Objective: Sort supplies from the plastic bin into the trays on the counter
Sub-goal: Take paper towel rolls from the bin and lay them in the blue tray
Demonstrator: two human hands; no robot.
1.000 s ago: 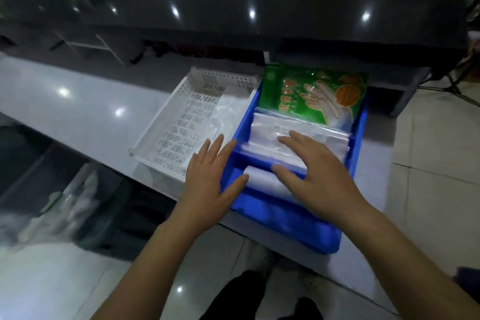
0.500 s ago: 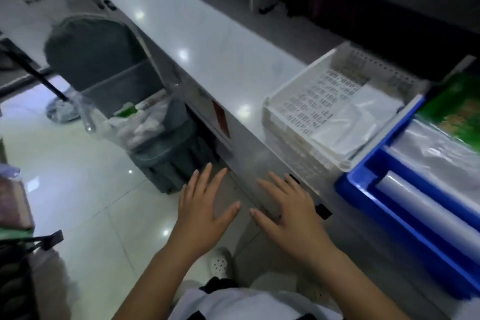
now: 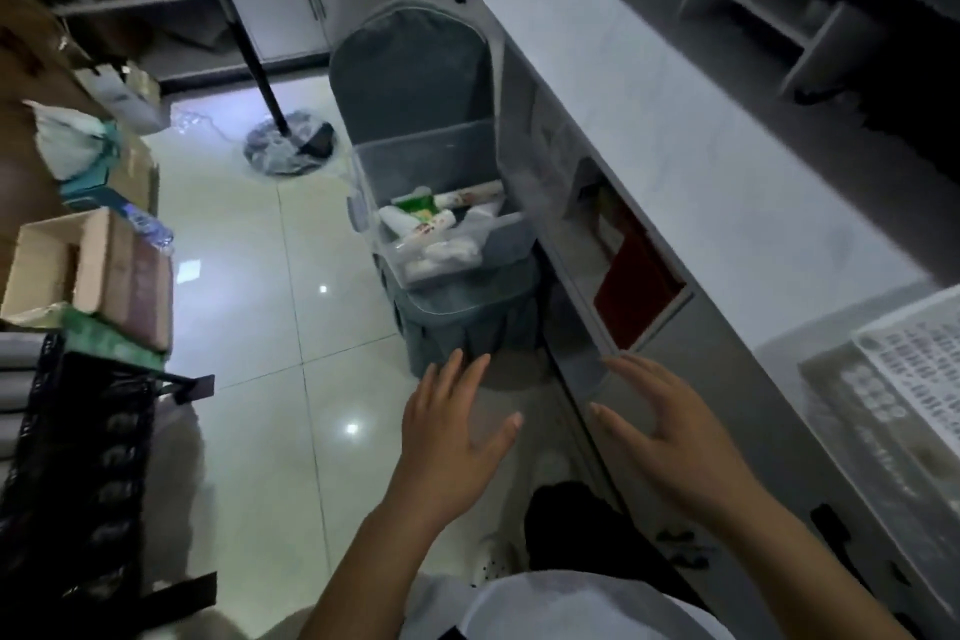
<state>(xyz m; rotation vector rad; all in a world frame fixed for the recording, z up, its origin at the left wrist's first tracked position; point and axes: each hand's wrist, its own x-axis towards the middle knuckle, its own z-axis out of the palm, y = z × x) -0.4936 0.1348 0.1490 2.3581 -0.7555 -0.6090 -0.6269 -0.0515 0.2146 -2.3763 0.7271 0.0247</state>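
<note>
A clear plastic bin [image 3: 441,161] holding several white tubes and a green packet stands on a grey-covered chair seat beside the counter. My left hand [image 3: 451,431] hovers open over the floor, below the bin. My right hand [image 3: 660,426] is open too, fingers spread, in front of the counter's edge. Neither hand holds anything. A white perforated tray [image 3: 914,369] shows at the right edge on the pale counter [image 3: 675,135]. The blue tray is out of view.
A grey chair [image 3: 415,62] stands against the counter front. A fan stand base [image 3: 288,148] sits on the tiled floor behind it. Cardboard boxes [image 3: 88,270] and a black crate [image 3: 78,457] fill the left side. A red panel [image 3: 634,291] shows under the counter.
The view has swung left, away from the blue tray to the floor and the chair. Both hands came off the blue tray and now hover empty in front of the counter.
</note>
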